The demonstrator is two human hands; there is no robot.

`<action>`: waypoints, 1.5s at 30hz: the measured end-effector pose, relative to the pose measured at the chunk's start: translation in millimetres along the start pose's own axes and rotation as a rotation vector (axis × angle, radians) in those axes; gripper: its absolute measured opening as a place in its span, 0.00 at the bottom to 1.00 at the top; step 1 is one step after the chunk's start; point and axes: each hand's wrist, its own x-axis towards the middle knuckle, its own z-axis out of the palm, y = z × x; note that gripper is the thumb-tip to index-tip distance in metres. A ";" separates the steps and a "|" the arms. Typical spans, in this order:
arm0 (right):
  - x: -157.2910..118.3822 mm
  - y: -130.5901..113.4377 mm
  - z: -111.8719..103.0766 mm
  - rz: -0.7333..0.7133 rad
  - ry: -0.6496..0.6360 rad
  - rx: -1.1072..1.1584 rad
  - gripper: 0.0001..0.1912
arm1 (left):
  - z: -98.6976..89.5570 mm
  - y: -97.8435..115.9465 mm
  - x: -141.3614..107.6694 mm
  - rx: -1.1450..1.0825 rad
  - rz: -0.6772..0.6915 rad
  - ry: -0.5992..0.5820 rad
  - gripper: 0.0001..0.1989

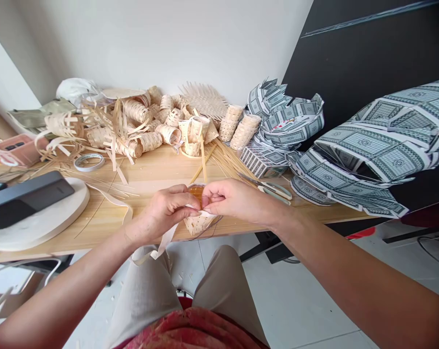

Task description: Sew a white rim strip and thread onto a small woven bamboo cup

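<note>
A small woven basket (198,226) of pale strips sits at the table's front edge, its orange-brown inside partly visible between my hands. A white ribbon (167,238) runs along its rim and hangs down over the edge towards my lap. My left hand (173,206) is closed, thumb and fingers pinching the ribbon at the near rim. On the right side of the rim my right hand (228,201) is closed too, fingers curled inward, gripping the basket's edge where the ribbon lies. The exact fingertip contact is partly hidden. A thin dark thread or wire (215,224) shows beside the basket.
Behind lie woven cylinders (137,111) and loose strips (222,157). Scissors (273,189) rest to the right, near folded-card constructions (379,135). On the left are a tape roll (89,162), a large white roll (72,213) with a dark device (30,198), and a pink box (17,150).
</note>
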 end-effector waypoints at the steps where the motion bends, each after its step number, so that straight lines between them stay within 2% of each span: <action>1: -1.4 1.9 0.5 -0.024 0.024 0.001 0.03 | -0.4 -0.2 0.1 0.001 -0.006 0.000 0.05; 5: -11.8 5.0 3.1 -0.070 0.091 -0.040 0.07 | -1.7 -0.1 1.2 0.004 -0.040 0.003 0.04; 8: -19.1 1.0 9.3 -0.091 0.171 -0.081 0.06 | -2.2 0.0 1.2 -0.027 -0.041 0.001 0.04; 13: -20.3 -1.6 24.5 -0.228 0.360 -0.176 0.05 | -2.1 -0.5 -0.8 -0.121 -0.049 -0.021 0.03; 16: -18.5 2.6 29.5 -0.286 0.402 -0.202 0.07 | -3.1 -0.7 -0.6 -0.150 -0.093 -0.052 0.04; 23: -19.7 5.3 29.5 -0.256 0.402 -0.241 0.09 | -6.6 2.5 6.0 -0.175 -0.139 -0.156 0.06; 26: -20.4 5.0 28.4 -0.254 0.381 -0.265 0.09 | -5.0 1.7 6.0 -0.211 -0.220 -0.179 0.05; 29: -21.0 5.2 28.2 -0.254 0.364 -0.283 0.08 | -3.0 1.2 4.8 -0.291 -0.266 -0.159 0.03; 34: -24.0 5.0 29.3 -0.230 0.368 -0.276 0.06 | -2.1 9.4 5.3 -0.419 -0.263 -0.106 0.04; 37: -25.4 4.9 29.3 -0.224 0.377 -0.261 0.07 | -1.4 13.7 5.0 -0.413 -0.280 -0.077 0.04; 41: -25.8 4.9 29.1 -0.203 0.374 -0.263 0.07 | -0.1 11.9 2.6 -0.342 -0.232 -0.018 0.04; 45: -26.3 5.4 29.9 -0.193 0.378 -0.260 0.07 | -0.8 10.3 1.6 -0.311 -0.195 -0.031 0.05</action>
